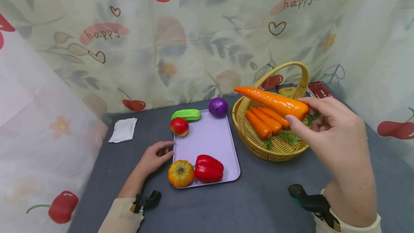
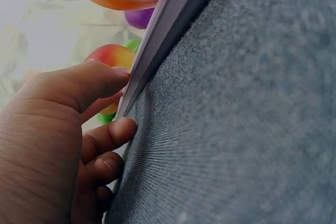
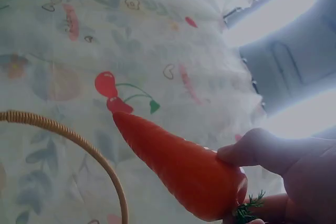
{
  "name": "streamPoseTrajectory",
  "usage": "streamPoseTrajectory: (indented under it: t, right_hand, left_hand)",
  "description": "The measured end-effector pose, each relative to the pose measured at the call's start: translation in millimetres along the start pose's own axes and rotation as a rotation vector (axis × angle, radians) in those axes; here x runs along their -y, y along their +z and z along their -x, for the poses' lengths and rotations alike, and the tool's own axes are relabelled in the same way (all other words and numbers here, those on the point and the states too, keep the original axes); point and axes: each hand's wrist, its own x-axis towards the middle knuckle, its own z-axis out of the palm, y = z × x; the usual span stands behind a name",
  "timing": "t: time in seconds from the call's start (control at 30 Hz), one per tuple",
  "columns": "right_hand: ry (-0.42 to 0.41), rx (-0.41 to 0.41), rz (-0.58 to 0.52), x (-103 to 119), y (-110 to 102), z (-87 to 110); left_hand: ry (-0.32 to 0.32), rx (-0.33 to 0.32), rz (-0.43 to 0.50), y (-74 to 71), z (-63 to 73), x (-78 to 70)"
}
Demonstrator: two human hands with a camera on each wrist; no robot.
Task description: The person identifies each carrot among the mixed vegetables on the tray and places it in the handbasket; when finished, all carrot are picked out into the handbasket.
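My right hand (image 1: 339,132) pinches a large orange carrot (image 1: 271,101) by its thick end, over the wicker basket (image 1: 275,155). Its tip points left, and green leaf sprigs (image 3: 249,208) show at its base in the right wrist view. Several more carrots (image 1: 260,123) lie inside the basket. At the left edge of a pale lilac tray (image 1: 207,143), my left hand (image 1: 155,159) rests with loosely bent fingers, thumb and fingertips right at the rim (image 2: 152,51). On the tray near that hand are a small orange pumpkin (image 1: 181,173), a red bell pepper (image 1: 208,168) and a red-yellow apple (image 1: 179,126).
A green cucumber-like vegetable (image 1: 187,114) and a purple onion (image 1: 218,108) lie at the tray's far edge. The basket's tall handle (image 1: 304,78) arches up beside the held carrot. A white folded tissue (image 1: 123,130) lies at left; dark red packaging (image 1: 320,91) sits behind the basket.
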Motion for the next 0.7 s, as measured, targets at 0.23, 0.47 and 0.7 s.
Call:
streamPoseTrajectory:
  t: [0.23, 0.47, 0.7]
  right_hand:
    - [0.308, 0.003, 0.084, -28, -30, -4.3]
    - [0.552, 0.201, 0.173, -67, -37, -21.7]
    - [0.609, 0.419, 0.19, -106, -9, -37.8]
  left_hand:
    - [0.009, -0.012, 0.005, 0.7, -0.6, 1.5]
    - [-0.001, -0.007, 0.006, 1.1, -1.1, 1.4]
    - [-0.014, 0.003, 0.004, -0.7, -0.1, -1.0]
